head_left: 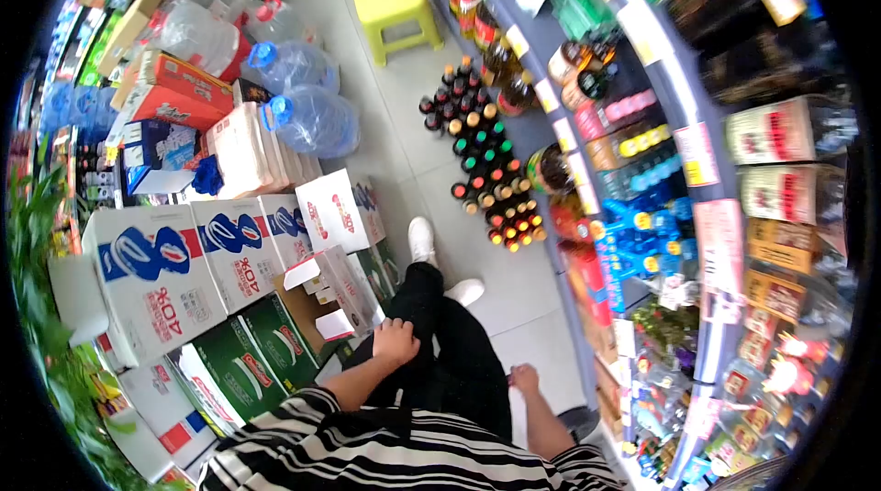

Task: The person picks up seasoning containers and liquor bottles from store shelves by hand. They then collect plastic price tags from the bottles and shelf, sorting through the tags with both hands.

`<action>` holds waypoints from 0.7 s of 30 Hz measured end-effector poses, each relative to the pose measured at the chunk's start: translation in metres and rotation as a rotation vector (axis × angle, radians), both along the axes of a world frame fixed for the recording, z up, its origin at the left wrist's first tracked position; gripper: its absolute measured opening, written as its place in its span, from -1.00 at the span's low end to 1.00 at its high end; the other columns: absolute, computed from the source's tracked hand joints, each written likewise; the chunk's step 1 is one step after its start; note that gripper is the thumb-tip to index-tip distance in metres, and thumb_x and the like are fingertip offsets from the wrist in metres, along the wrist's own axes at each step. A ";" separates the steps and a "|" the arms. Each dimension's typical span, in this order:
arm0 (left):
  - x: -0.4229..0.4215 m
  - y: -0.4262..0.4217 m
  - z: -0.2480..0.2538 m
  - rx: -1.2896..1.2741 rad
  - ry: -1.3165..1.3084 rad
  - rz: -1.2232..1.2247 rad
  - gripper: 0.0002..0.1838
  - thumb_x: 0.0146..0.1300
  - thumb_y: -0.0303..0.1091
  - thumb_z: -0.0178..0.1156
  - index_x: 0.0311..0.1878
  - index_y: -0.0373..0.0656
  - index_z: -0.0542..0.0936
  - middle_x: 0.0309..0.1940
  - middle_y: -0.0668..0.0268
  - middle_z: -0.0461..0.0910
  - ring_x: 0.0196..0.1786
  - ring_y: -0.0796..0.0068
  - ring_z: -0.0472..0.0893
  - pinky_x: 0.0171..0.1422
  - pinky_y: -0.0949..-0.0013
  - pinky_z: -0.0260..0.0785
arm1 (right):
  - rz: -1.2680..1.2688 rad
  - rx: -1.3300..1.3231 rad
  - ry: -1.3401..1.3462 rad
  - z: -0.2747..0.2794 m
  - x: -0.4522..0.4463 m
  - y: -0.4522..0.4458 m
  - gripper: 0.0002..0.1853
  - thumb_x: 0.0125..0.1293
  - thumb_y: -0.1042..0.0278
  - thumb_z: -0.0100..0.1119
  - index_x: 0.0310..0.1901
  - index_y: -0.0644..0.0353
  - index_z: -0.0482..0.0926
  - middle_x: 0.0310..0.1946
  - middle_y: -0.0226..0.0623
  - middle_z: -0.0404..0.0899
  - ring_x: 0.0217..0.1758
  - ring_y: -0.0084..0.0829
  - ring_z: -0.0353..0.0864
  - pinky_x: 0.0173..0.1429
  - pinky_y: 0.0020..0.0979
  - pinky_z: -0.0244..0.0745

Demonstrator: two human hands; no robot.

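My left hand (395,341) rests on the thigh of my black trousers (418,312), its fingers bent and close together; nothing shows in it. Just left of it stands an opened white carton (347,294) with small boxes inside. My right hand (524,379) hangs beside my other leg with its fingers curled. Below its fingers, along the wrist, is a white strip (518,418); whether the hand holds it I cannot make out. Both white shoes (421,241) are on the tiled floor.
Stacked white cartons (151,280) and green cartons (234,367) stand at left, with large water bottles (317,124) beyond. A yellow stool (395,0) is ahead. Several dark bottles (482,147) stand on the floor beside the right-hand shelves (688,115).
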State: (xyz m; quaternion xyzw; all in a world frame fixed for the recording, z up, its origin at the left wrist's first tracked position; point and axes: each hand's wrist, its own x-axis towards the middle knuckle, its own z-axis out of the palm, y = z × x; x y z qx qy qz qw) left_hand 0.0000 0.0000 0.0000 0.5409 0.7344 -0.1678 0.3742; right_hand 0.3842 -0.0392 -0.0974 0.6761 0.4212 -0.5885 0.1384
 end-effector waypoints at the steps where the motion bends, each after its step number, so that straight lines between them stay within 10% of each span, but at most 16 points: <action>1: 0.004 0.008 -0.021 0.019 -0.029 0.003 -0.66 0.01 -0.11 0.13 -0.20 -0.11 0.57 -0.15 0.15 0.52 0.03 0.10 0.44 0.11 0.00 0.28 | -0.149 0.036 -0.016 -0.003 0.011 -0.008 -0.71 0.24 0.20 0.02 -0.51 0.23 0.52 -0.63 -0.05 0.57 -0.69 -0.22 0.55 -0.62 -0.29 0.48; 5: -0.011 0.020 0.049 0.169 -0.132 0.050 -0.69 0.03 -0.17 0.13 -0.22 -0.17 0.55 -0.19 0.05 0.52 -0.03 0.02 0.48 -0.01 0.03 0.38 | -0.229 0.192 0.174 0.009 0.069 -0.073 -0.77 0.20 0.35 -0.08 -0.60 0.19 0.35 -0.65 -0.08 0.48 -0.68 -0.30 0.49 -0.66 -0.34 0.38; 6: -0.014 0.038 0.060 0.266 -0.196 0.094 -0.70 0.05 -0.19 0.12 -0.23 -0.19 0.54 -0.22 0.03 0.52 -0.08 0.02 0.50 -0.02 0.04 0.38 | -0.912 -0.085 0.119 0.072 0.029 -0.030 -0.82 0.16 0.43 -0.06 -0.59 0.19 0.34 -0.65 -0.14 0.46 -0.67 -0.34 0.46 -0.68 -0.36 0.32; 9: -0.019 0.104 0.131 0.576 -0.575 0.217 -0.76 0.17 -0.23 0.08 -0.29 -0.23 0.49 -0.35 0.00 0.52 -0.23 0.05 0.54 -0.12 0.14 0.40 | -1.095 -0.227 0.704 0.054 0.045 -0.025 -0.82 0.14 0.44 -0.03 -0.60 0.16 0.32 -0.68 -0.19 0.43 -0.69 -0.38 0.42 -0.69 -0.35 0.29; 12: 0.006 0.153 0.308 0.618 -1.216 0.299 -0.84 0.32 -0.32 0.00 -0.21 -0.22 0.45 -0.29 0.39 0.44 -0.20 0.59 0.40 -0.02 0.41 0.30 | -0.888 0.088 0.264 0.136 0.021 0.010 -0.86 0.24 0.40 -0.05 -0.45 0.25 0.36 -0.60 -0.18 0.45 -0.63 -0.36 0.48 -0.64 -0.44 0.38; 16: 0.018 0.126 0.496 0.726 -1.821 0.009 -0.78 0.32 -0.24 -0.04 -0.22 -0.20 0.44 -0.13 0.26 0.44 -0.04 0.43 0.41 0.07 0.37 0.26 | -0.974 0.183 0.280 0.153 0.016 0.022 -0.85 0.24 0.36 -0.04 -0.40 0.26 0.36 -0.52 -0.15 0.49 -0.59 -0.36 0.51 -0.62 -0.44 0.41; 21: 0.029 0.077 0.597 1.110 -2.123 -0.488 -0.70 0.27 -0.10 -0.03 -0.39 -0.15 0.43 -0.19 0.14 0.51 -0.11 0.20 0.47 -0.04 0.27 0.34 | -0.946 0.230 0.294 0.101 0.037 0.012 -0.82 0.23 0.32 0.00 -0.28 0.28 0.37 -0.45 -0.11 0.52 -0.59 -0.35 0.53 -0.59 -0.46 0.44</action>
